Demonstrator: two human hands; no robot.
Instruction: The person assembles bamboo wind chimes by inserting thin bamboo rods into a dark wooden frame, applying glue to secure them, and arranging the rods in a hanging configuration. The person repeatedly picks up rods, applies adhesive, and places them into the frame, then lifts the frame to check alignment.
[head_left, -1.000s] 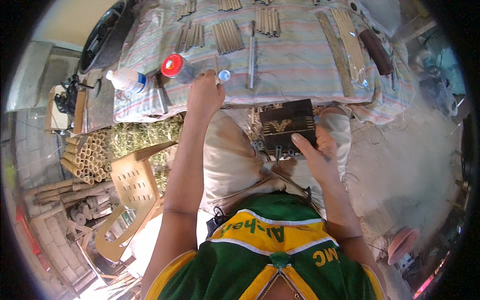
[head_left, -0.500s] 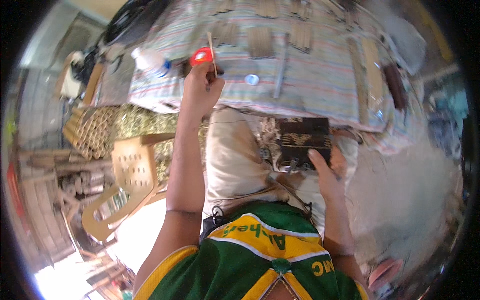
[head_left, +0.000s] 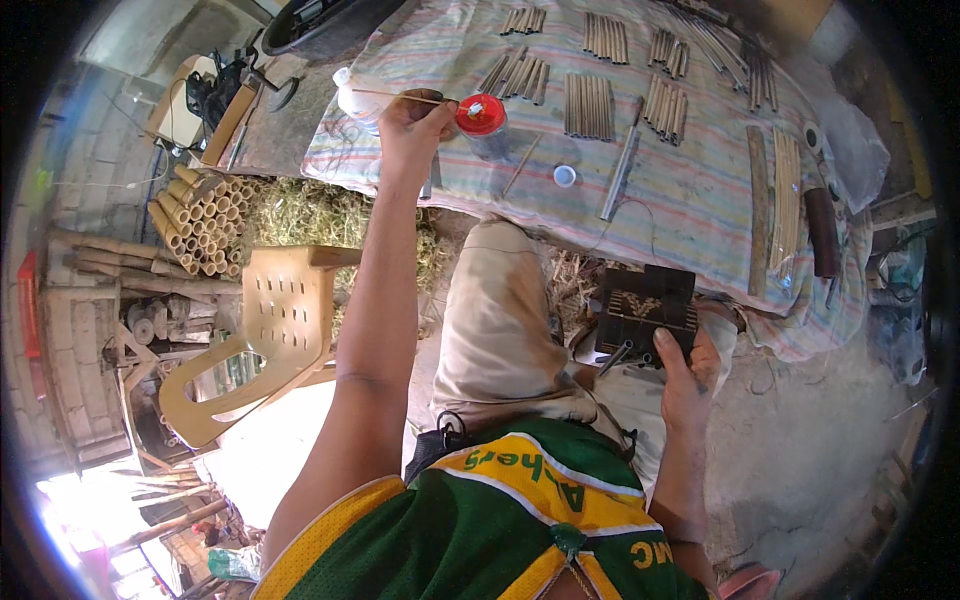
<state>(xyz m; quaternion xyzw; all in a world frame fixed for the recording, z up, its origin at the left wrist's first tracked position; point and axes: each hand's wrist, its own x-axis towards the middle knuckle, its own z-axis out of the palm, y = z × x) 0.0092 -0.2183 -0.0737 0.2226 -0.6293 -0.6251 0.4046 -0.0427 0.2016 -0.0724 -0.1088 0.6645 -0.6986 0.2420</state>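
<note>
My left hand [head_left: 410, 135] is closed in a pinch above the table's left part, with a thin wooden stick [head_left: 375, 93] lying across its fingers. Right by its fingertips is a clear jar with a red lid [head_left: 481, 115]. A white plastic bottle [head_left: 358, 98] stands on the other side of this hand, partly hidden. My right hand [head_left: 685, 375] grips a dark flat block [head_left: 648, 305] with a light pattern, over my right leg; the thumb lies on its face. Short metal-looking tubes [head_left: 614, 358] stick out by the block's lower edge, and what holds them is hidden.
Bundles of thin tubes [head_left: 588, 107] lie in rows on the striped tablecloth [head_left: 690, 200]. Nearby are a small white cap [head_left: 565, 176], a metal rod [head_left: 622, 160] and another thin stick [head_left: 522, 165]. A tan plastic chair [head_left: 290, 310] and stacked bamboo pieces [head_left: 205, 220] are at left.
The stick in my left hand has turned from upright to nearly level, and the hand now sits left of the red lid. The view has shifted; my right hand still holds the block.
</note>
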